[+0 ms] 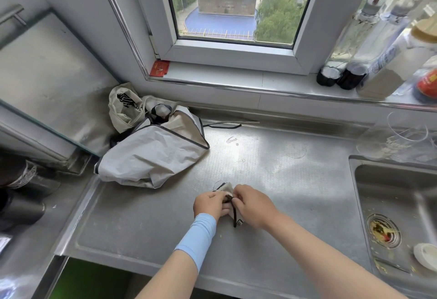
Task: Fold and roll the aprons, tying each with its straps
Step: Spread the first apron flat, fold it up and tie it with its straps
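Note:
A small rolled apron, pale with dark trim, lies on the steel counter near the front. My left hand grips the roll from the left. My right hand pinches its dark strap, which runs across the roll and hangs toward me. Most of the roll is hidden under both hands. A loose, crumpled apron of the same cloth lies heaped at the back left, with a strap trailing right along the counter.
A sink with a food-flecked drain sits to the right. Bottles line the windowsill at the right. Clear glassware stands behind the sink. A hob and dark pots are at the left.

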The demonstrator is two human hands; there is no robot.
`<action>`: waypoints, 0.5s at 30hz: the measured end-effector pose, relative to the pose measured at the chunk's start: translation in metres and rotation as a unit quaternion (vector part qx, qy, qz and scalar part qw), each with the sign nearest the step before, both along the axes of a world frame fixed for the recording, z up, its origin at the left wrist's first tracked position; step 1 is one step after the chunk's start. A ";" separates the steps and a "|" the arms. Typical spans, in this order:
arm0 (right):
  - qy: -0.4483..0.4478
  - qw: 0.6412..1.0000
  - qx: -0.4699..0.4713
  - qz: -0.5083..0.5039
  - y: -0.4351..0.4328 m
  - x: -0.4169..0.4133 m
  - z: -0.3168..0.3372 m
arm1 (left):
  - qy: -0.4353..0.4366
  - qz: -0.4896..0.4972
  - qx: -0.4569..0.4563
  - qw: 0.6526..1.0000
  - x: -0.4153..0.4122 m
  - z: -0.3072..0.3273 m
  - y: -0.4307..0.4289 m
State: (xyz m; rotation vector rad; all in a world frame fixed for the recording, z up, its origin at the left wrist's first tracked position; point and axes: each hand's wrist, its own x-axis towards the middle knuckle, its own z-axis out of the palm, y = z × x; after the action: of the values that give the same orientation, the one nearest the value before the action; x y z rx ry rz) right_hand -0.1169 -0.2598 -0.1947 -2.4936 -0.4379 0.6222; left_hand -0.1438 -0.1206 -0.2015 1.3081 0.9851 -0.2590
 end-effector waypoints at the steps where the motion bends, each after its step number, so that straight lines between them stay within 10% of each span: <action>1: 0.013 1.000 -0.014 0.021 0.000 0.004 0.003 | 0.003 -0.009 0.034 0.999 -0.001 0.000 0.001; 6: 0.026 0.998 -0.033 0.053 0.002 0.013 0.008 | -0.010 -0.151 0.240 0.959 -0.009 -0.008 0.007; 11: 0.181 0.961 0.173 -0.115 0.009 0.020 0.004 | -0.003 -0.123 0.185 0.975 -0.008 -0.006 0.019; 15: 0.278 0.938 0.153 -0.137 0.009 0.025 -0.002 | 0.010 -0.113 0.118 0.987 -0.006 -0.007 0.025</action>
State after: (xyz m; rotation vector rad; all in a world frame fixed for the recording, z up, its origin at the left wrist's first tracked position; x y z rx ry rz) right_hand -0.0922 -0.2510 -0.1967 -1.9231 0.0297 1.0108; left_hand -0.1495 -0.0955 -0.2086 1.6395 0.9049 -0.3370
